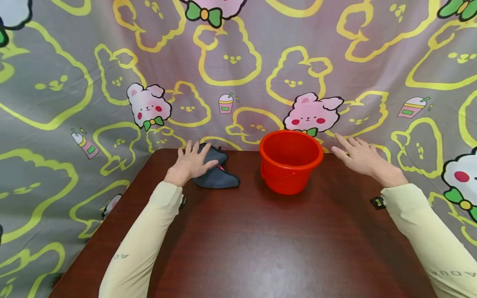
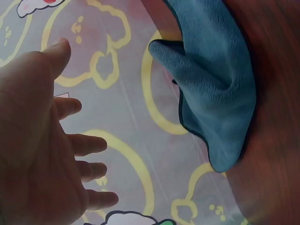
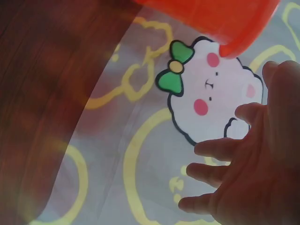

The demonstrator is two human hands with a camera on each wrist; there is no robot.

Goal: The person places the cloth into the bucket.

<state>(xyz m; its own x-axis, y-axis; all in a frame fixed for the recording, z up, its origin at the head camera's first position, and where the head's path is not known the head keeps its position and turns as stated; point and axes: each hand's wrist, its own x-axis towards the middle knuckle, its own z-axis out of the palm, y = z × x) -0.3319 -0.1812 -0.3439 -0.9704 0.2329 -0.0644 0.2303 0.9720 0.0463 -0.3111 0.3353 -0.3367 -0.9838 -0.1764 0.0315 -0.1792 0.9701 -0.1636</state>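
My left hand [image 1: 191,162] is held over a crumpled blue-grey cloth [image 1: 218,178] at the back left of the table, its fingers spread. In the left wrist view a gap shows between that hand [image 2: 42,140] and the fuzzy, dark-edged cloth [image 2: 211,79]. A red plastic bucket [image 1: 287,178] stands upright near the table's back edge, its thin handle hanging down the front. To the right of the bucket, my right hand [image 1: 359,157] is stretched out with nothing in it. The right wrist view shows the same hand [image 3: 248,168] apart from the bucket's rim [image 3: 248,40].
The dark brown wooden table [image 1: 275,248] reaches back to a grey patterned curtain [image 1: 238,95] with yellow outlines and rabbit faces. This curtain also hangs along the left side and the right side. A small black device [image 1: 378,203] sits at the right wrist.
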